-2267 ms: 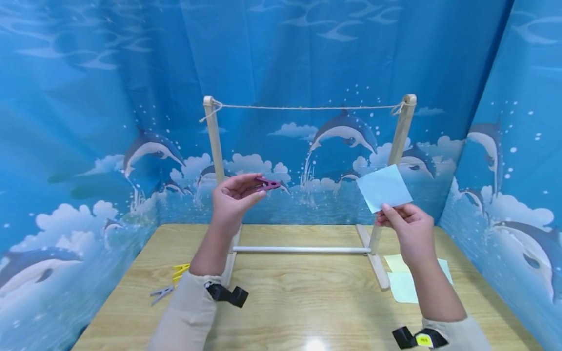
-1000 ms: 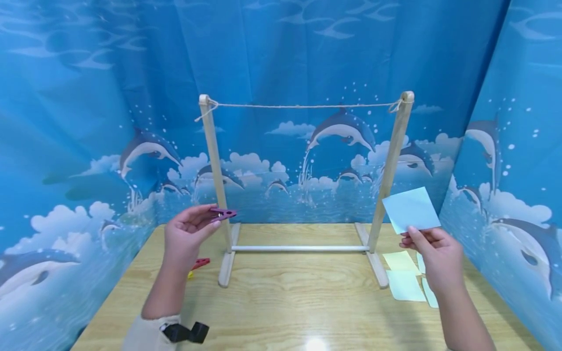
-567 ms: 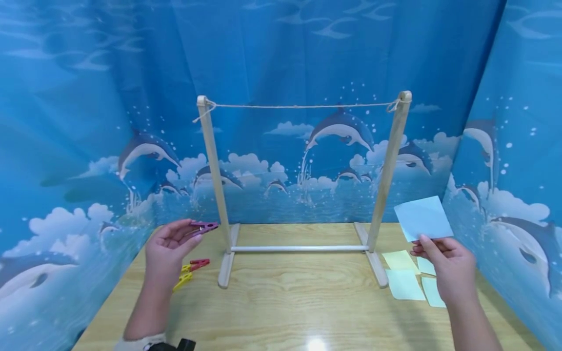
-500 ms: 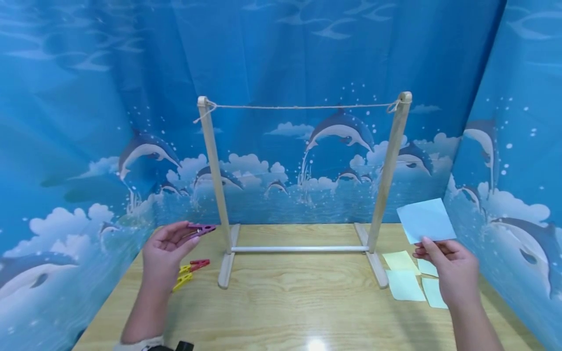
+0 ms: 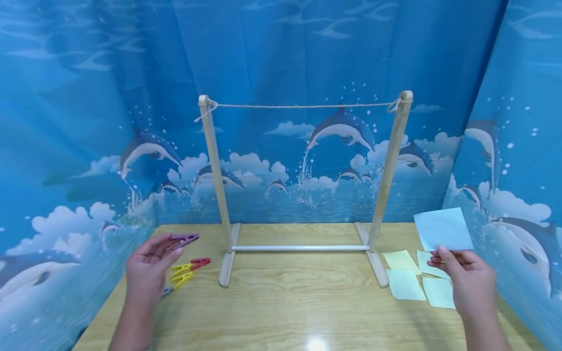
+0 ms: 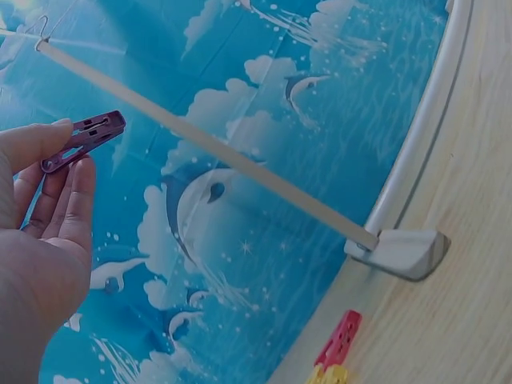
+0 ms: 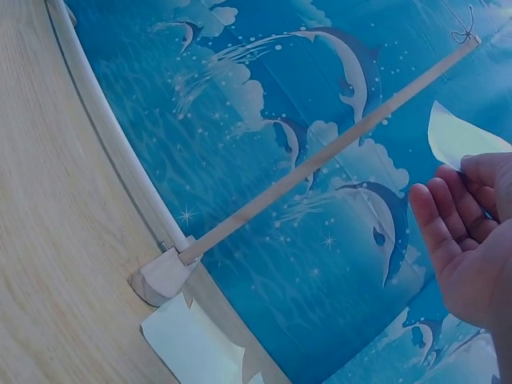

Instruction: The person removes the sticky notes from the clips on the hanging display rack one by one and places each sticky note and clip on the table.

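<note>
My left hand (image 5: 147,268) pinches a purple clothespin (image 5: 185,239) between thumb and fingers, above the table's left side. In the left wrist view the same clothespin (image 6: 84,140) sticks out past the fingertips. Over on the right, my right hand (image 5: 471,280) pinches the lower edge of a light blue square of paper (image 5: 443,228), held up above other papers. That paper (image 7: 460,136) looks curved and seen from the side in the right wrist view. Between the hands stands a wooden frame (image 5: 386,170) with a string (image 5: 298,106) tied across its top; neither hand touches it.
Beside the left hand lie yellow clothespins (image 5: 182,278), a red clothespin (image 5: 201,263) and a partly hidden grey one (image 5: 167,291). Several pale paper squares (image 5: 405,285) lie by the frame's right foot. A white bar (image 5: 298,248) joins the feet. A dolphin-print curtain (image 5: 281,58) surrounds the table (image 5: 281,307).
Both hands have moved down and outward, away from the frame, the left with the clothespin and the right with the paper. More clothespins and papers on the table have come into sight.
</note>
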Available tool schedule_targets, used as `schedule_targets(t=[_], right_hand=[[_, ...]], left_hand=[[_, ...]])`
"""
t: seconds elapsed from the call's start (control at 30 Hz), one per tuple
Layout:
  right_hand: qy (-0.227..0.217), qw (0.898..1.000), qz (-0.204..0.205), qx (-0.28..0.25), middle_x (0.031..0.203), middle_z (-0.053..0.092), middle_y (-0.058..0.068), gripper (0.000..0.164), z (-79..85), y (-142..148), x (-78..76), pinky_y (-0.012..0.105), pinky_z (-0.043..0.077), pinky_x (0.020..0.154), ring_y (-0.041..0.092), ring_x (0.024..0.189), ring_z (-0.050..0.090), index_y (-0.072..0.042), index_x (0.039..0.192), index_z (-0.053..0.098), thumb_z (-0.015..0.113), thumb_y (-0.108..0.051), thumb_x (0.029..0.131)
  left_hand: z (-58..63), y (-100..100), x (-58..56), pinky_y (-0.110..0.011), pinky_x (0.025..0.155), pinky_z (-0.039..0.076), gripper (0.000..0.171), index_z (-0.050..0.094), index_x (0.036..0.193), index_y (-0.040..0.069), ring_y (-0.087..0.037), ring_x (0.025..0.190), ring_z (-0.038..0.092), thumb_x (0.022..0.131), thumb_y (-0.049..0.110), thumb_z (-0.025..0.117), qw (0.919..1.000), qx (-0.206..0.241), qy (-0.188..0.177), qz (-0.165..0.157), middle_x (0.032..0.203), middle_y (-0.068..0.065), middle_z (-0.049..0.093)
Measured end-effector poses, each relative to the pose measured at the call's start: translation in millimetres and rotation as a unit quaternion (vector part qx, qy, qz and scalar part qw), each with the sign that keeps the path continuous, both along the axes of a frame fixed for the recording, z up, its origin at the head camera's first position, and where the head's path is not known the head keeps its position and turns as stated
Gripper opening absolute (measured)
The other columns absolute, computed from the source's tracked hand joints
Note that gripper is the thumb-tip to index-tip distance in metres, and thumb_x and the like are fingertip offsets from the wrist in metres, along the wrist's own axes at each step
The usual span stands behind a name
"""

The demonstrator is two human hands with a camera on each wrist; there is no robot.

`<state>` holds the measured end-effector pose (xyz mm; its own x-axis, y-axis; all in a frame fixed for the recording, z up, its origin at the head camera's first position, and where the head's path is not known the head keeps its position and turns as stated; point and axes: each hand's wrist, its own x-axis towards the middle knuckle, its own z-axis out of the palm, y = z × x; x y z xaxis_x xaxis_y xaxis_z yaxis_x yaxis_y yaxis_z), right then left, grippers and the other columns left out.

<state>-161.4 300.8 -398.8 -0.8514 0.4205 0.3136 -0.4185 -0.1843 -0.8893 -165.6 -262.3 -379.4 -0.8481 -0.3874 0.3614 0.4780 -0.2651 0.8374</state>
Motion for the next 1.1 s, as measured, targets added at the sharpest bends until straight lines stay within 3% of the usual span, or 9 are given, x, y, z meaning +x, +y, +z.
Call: schedule_targets(t=[0.13, 0.37, 0.7, 0.83, 1.0, 1.1], right_hand=[[-0.004, 1.000, -0.002, -0.015, 0.079, 0.072, 0.007, 0.007, -3.1, 4.4, 1.9, 0.026, 0.059, 0.065, 0.016, 0.067, 0.070, 0.004, 0.092, 0.072, 0.066, 0.000, 0.090], [-0.037, 0.999, -0.017, -0.023, 0.079, 0.072, 0.006, 0.006, -10.0, 13.1, 6.2, 0.025, 0.059, 0.065, 0.015, 0.067, 0.070, 0.001, 0.090, 0.072, 0.069, -0.004, 0.089], [-0.045, 0.998, -0.029, -0.031, 0.081, 0.073, 0.008, 0.007, -27.5, 31.1, 13.6, 0.028, 0.059, 0.064, 0.015, 0.070, 0.071, 0.002, 0.093, 0.072, 0.069, -0.003, 0.089], [-0.059, 0.997, -0.043, -0.027, 0.082, 0.073, 0.006, 0.008, -33.3, 37.4, 17.7, 0.026, 0.059, 0.064, 0.014, 0.071, 0.071, 0.000, 0.093, 0.072, 0.069, -0.006, 0.089], [-0.068, 0.995, -0.073, -0.011, 0.078, 0.073, 0.003, 0.005, -42.4, 43.3, 21.2, 0.023, 0.058, 0.063, 0.012, 0.067, 0.070, -0.002, 0.089, 0.072, 0.068, -0.005, 0.090], [-0.080, 0.993, -0.083, 0.001, 0.077, 0.072, 0.001, 0.007, -47.5, 48.5, 22.7, 0.021, 0.058, 0.063, 0.010, 0.066, 0.069, -0.004, 0.088, 0.072, 0.067, -0.007, 0.092]], left_hand=[[-5.5, -3.8, 1.7, -0.027, 0.079, 0.056, 0.037, 0.066, 0.111, -0.009, -0.020, 0.092, 0.070, 0.081, -0.029, 0.056, 0.9999, 0.013, 0.010, -0.002, 0.099, -0.012, 0.072], [-15.1, -11.8, 4.7, -0.027, 0.080, 0.055, 0.037, 0.068, 0.108, -0.005, -0.018, 0.092, 0.070, 0.079, -0.027, 0.061, 0.9994, 0.016, -0.027, 0.011, 0.098, -0.009, 0.072], [-35.7, -28.4, 6.1, -0.027, 0.080, 0.055, 0.041, 0.067, 0.108, -0.007, -0.018, 0.091, 0.071, 0.078, -0.032, 0.056, 0.9999, 0.016, -0.004, 0.002, 0.097, -0.010, 0.073], [-41.9, -36.4, 6.8, -0.026, 0.079, 0.055, 0.043, 0.068, 0.111, -0.004, -0.017, 0.092, 0.071, 0.080, -0.031, 0.056, 0.9996, 0.013, -0.025, -0.003, 0.098, -0.008, 0.073], [-50.0, -50.3, 9.4, -0.024, 0.080, 0.055, 0.039, 0.071, 0.112, 0.003, -0.011, 0.093, 0.070, 0.082, -0.021, 0.063, 0.9970, -0.009, -0.077, -0.004, 0.100, -0.001, 0.074], [-54.7, -58.9, 10.6, -0.023, 0.080, 0.055, 0.038, 0.071, 0.113, 0.006, -0.010, 0.092, 0.070, 0.084, -0.017, 0.065, 0.9959, -0.026, -0.086, -0.009, 0.100, 0.001, 0.074]])
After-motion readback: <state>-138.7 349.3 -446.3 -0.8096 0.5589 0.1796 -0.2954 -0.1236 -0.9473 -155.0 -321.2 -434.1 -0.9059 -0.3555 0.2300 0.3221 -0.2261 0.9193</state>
